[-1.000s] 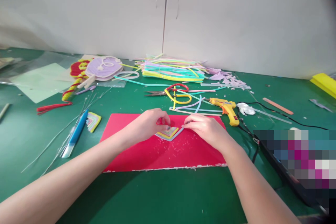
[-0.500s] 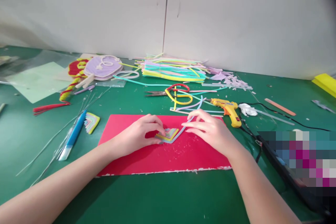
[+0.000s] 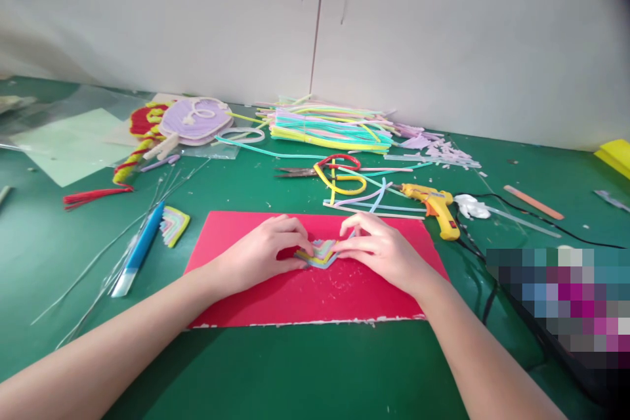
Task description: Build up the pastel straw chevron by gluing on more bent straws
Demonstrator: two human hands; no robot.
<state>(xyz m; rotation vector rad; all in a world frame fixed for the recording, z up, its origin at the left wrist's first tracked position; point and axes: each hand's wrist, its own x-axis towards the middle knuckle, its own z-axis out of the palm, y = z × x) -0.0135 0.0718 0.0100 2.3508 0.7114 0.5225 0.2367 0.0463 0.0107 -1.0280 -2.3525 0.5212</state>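
Note:
On a red foam sheet (image 3: 305,295) lies a small chevron piece (image 3: 322,253) built of nested coloured strips. My left hand (image 3: 260,249) presses its fingertips on the piece's left side. My right hand (image 3: 378,249) pinches a pale blue strip (image 3: 377,200) against the piece's right edge; that strip runs up and away toward the back. Both hands have their fingers closed on the work.
A yellow glue gun (image 3: 436,205) with a black cord lies right of the sheet. Scissors (image 3: 295,172), loose coloured strips (image 3: 339,180) and a strip pile (image 3: 329,128) sit behind. A blue tool (image 3: 140,249), wires and a second chevron (image 3: 174,224) lie left.
My right hand has moved left and closed in on the chevron's right edge, pressing the pale blue strip against it. My left hand has stayed on the piece.

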